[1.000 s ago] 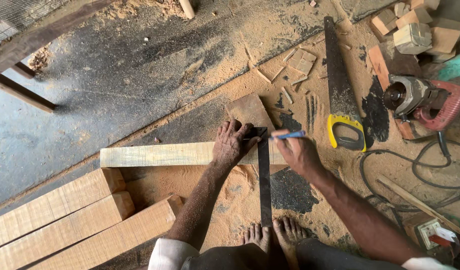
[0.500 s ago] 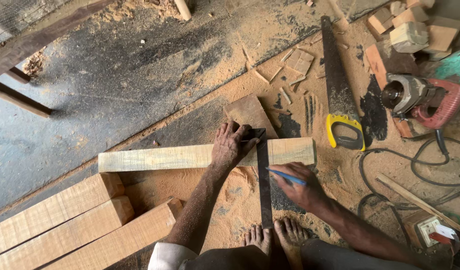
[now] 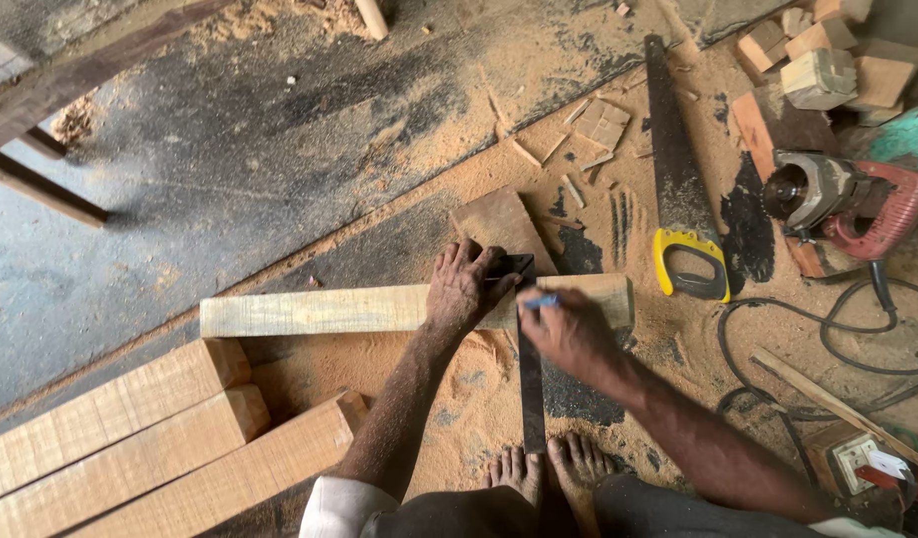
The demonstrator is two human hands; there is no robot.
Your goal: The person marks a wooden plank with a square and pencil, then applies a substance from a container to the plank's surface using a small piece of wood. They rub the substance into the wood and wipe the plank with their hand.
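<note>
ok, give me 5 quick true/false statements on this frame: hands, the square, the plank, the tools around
1. The left hand presses on the light wooden plank. True.
2. The right hand holds a hammer. False: it holds a blue pencil beside the dark square.
3. The handsaw has a yellow handle and lies on the floor, to the right of the plank. True.
4. The red power saw sits on top of the plank. False: it lies off to the right, apart from it.
5. Three wooden beams lie side by side at lower left. True.
</note>
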